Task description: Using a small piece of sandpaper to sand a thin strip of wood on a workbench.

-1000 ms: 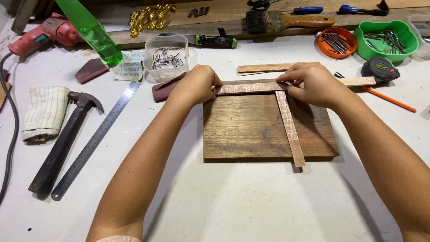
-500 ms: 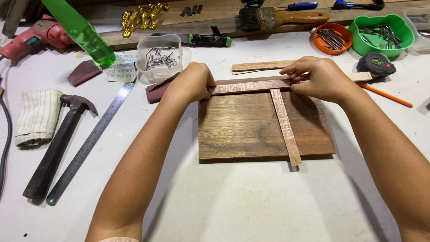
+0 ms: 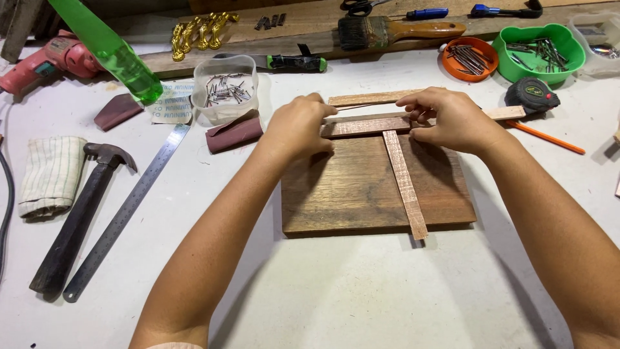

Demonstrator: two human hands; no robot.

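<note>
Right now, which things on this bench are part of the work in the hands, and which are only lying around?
In hand:
left hand and right hand on the horizontal strip
upright strip
dark board

Lying about:
hammer
steel ruler
paintbrush
tape measure
nail tub

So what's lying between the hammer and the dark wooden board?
In the head view, a steel ruler lies slanted between the hammer and the dark wooden board; otherwise bare white table.
</note>
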